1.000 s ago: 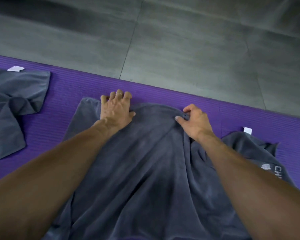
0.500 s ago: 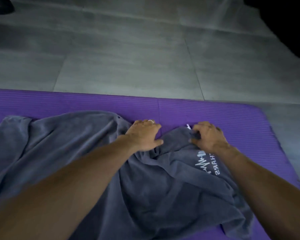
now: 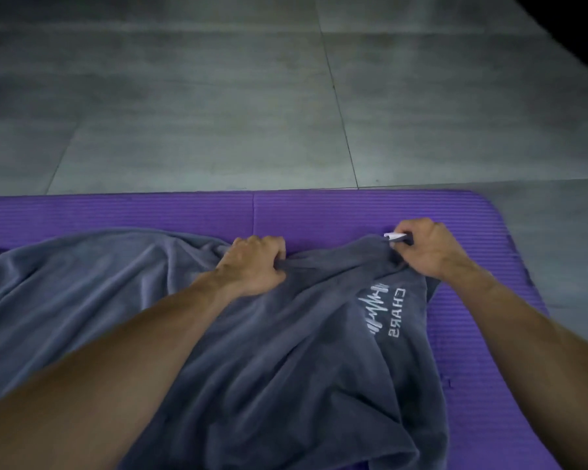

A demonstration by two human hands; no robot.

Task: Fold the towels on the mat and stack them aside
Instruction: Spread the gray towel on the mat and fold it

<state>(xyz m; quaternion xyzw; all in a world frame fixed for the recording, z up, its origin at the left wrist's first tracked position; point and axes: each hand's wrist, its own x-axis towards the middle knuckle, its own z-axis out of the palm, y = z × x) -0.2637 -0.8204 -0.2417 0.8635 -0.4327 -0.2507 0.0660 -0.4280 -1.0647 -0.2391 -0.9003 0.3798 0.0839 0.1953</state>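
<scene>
Left hand (image 3: 253,266) and right hand (image 3: 421,249) gripping rumpled grey towel (image 3: 286,351), white logo, purple mat (image 3: 319,212)

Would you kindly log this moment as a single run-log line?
left hand: grips far edge of grey terry towel | right hand: pinches corner by white tag | towel: unfolded on purple ribbed mat

Grey towel (image 3: 269,351), ribbed purple mat (image 3: 319,212)

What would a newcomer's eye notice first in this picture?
First, the two bare hands at the far edge of a rumpled grey towel: the left hand grips a bunch of cloth in the middle, and the right hand pinches the corner by a white tag. Under it lies a purple mat on a grey floor.
</scene>
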